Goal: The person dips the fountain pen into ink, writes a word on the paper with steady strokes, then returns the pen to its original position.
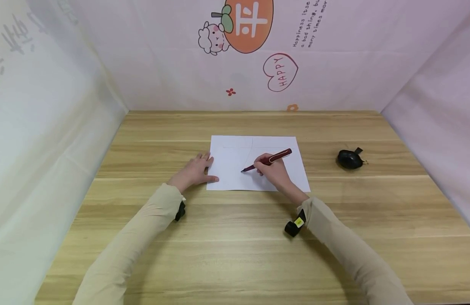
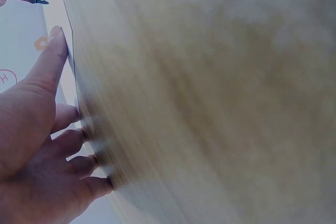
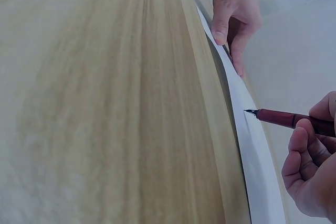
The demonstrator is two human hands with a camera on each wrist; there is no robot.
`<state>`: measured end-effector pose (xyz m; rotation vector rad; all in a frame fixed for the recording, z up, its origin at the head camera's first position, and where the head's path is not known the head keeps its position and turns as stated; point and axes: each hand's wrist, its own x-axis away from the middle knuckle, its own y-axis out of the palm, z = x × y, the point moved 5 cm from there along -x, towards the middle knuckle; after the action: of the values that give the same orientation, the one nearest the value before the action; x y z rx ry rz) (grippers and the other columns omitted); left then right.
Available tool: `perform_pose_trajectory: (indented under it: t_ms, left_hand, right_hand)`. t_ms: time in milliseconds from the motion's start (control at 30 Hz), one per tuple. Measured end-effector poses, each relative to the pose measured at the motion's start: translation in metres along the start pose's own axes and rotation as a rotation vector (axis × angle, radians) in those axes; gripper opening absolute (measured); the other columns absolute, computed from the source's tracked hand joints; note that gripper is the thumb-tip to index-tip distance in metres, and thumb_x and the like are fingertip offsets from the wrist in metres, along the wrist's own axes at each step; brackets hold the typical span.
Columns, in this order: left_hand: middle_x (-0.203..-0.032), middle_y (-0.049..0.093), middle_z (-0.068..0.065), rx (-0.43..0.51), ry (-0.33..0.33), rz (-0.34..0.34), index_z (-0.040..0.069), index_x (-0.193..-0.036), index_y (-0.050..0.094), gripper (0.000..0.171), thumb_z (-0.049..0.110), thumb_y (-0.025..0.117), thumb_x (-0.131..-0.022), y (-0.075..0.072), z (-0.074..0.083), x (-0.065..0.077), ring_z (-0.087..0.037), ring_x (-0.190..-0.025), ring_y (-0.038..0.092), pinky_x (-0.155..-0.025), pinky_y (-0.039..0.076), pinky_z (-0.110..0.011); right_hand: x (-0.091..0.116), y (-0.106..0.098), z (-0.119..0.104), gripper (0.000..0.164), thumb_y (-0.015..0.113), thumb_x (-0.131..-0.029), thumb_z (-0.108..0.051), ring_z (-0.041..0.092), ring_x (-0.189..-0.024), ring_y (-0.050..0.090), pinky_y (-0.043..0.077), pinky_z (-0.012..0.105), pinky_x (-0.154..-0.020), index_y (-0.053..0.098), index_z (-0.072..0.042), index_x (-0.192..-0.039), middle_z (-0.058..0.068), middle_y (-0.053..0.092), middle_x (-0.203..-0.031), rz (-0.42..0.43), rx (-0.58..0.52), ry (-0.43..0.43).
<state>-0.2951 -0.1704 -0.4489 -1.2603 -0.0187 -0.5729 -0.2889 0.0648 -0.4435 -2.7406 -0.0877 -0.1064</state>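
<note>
A white sheet of paper [image 1: 231, 178] lies on the wooden table, with a thin curved line and a faint horizontal line drawn on it. My right hand [image 1: 273, 170] pinches a dark red fountain pen [image 1: 280, 155] over the sheet. Its nib is at the paper near the middle, at the lower end of the curved line; in the right wrist view the pen [image 3: 278, 118] shows a dark metal nib. My left hand [image 1: 194, 171] rests at the sheet's left edge, thumb on the paper and fingers spread. In the left wrist view the left hand [image 2: 42, 129] has its fingertips along that edge.
To the right of the paper sits a rounded black object [image 1: 349, 159] with a small tab; its kind is unclear. White cloth with printed drawings [image 1: 246, 80] hangs behind the table [image 1: 235, 245], and plain cloth closes both sides. Black devices [image 1: 294, 225] are strapped to the wrists.
</note>
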Motion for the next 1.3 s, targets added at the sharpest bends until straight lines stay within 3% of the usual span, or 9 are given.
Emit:
perform_pose_trajectory:
  t_ms: [333,733,1300]
  left_hand:
    - [-0.157,0.009,-0.019,-0.004,0.005,-0.008,0.003,-0.148,0.022,0.084,0.047,0.06,-0.087,-0.001,-0.001,-0.001,-0.042,-0.144,0.007,-0.116,0.015,-0.057]
    - [-0.158,0.003,-0.019,-0.026,0.012,-0.077,0.002,-0.148,0.018,0.092,0.047,0.065,-0.083,-0.004,0.001,0.0,-0.043,-0.145,0.002,-0.118,0.013,-0.054]
    - [-0.158,0.003,-0.019,-0.024,0.004,-0.067,0.002,-0.149,0.018,0.093,0.048,0.066,-0.083,-0.001,-0.001,-0.002,-0.043,-0.144,0.003,-0.117,0.014,-0.055]
  right_hand:
    - [0.004,0.002,-0.001,0.015,0.06,-0.086,-0.016,0.012,-0.063,0.055,0.044,0.02,-0.059,0.064,-0.003,-0.093,0.0,0.059,-0.068,-0.01,-0.01,0.0]
    - [0.005,0.003,0.0,0.017,0.06,-0.086,-0.015,0.012,-0.064,0.054,0.043,0.021,-0.06,0.064,-0.002,-0.095,-0.002,0.059,-0.067,-0.02,-0.017,-0.003]
    - [0.012,0.007,0.002,0.015,0.06,-0.086,-0.018,0.012,-0.063,0.054,0.042,0.022,-0.06,0.064,-0.005,-0.092,-0.001,0.059,-0.067,-0.041,-0.012,0.0]
